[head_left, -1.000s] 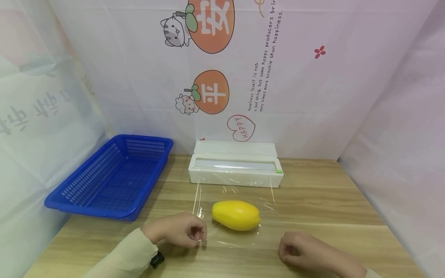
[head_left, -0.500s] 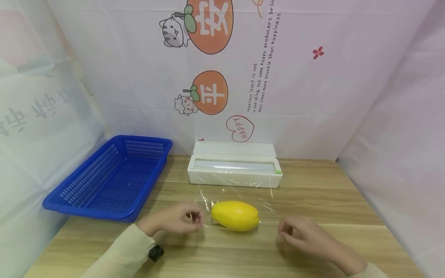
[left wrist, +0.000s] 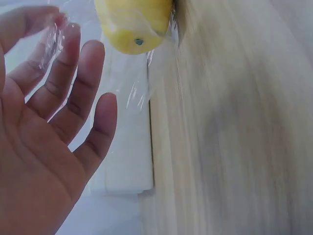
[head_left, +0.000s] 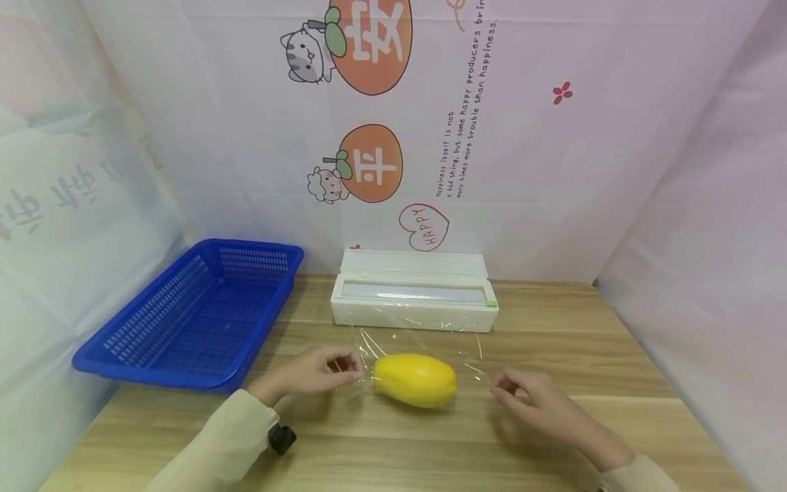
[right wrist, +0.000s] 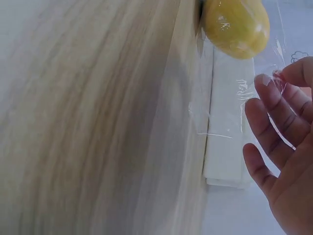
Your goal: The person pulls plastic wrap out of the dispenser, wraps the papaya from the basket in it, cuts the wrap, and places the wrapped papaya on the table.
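We see thin glossy cling film (head_left: 418,342) between our fingertips, smooth waxy yellow fruit (head_left: 415,380), matt wood-grain table (head_left: 553,355), perforated blue plastic basket (head_left: 190,314)

Both hands (head_left: 320,372) pinch cling film (head_left: 418,342) (clear) beside a yellow fruit (head_left: 415,380).

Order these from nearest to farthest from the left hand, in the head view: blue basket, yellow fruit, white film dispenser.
1. Yellow fruit: just right of the left hand.
2. White film dispenser: behind it, at the back.
3. Blue basket: far left; close to the dispenser's rank.
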`<state>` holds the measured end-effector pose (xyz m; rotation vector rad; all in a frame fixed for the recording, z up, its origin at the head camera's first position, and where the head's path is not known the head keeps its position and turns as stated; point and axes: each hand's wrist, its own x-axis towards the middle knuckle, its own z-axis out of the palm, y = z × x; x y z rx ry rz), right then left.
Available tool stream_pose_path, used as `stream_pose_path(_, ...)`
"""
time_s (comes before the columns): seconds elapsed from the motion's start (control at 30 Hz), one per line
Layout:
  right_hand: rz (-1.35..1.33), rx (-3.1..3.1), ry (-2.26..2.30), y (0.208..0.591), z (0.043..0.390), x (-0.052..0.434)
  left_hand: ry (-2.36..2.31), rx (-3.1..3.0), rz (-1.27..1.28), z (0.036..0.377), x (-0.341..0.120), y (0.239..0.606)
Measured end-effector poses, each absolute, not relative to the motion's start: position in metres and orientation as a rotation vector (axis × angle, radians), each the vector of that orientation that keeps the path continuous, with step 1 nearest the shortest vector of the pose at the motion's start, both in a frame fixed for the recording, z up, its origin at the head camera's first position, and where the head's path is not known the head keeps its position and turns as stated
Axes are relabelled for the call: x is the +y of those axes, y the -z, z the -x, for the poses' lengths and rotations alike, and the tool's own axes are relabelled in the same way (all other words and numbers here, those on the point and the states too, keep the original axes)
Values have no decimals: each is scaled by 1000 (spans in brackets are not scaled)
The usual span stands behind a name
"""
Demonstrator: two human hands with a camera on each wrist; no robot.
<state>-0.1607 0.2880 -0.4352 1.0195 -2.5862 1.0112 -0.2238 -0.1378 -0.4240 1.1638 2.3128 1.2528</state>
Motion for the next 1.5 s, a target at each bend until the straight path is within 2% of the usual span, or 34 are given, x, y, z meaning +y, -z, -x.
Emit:
stream_pose_path(0.37, -803, -2705, -1045, 446, 173, 285, -1290, 2375, -1009, 241, -138, 443)
stream_pose_path(0.77, -747, -2781, -1111, 453, 178, 276, -1248, 2490, -991, 247, -128, 456)
stream_pose_path(1.37, -762, -2808, -1194, 458, 181, 273, -1003, 2783, -1520, 233, -105, 440)
stream_pose_path(1.5, -741, -2819, -1186, 458, 179, 272, -1019, 2754, -1559, 228, -102, 435)
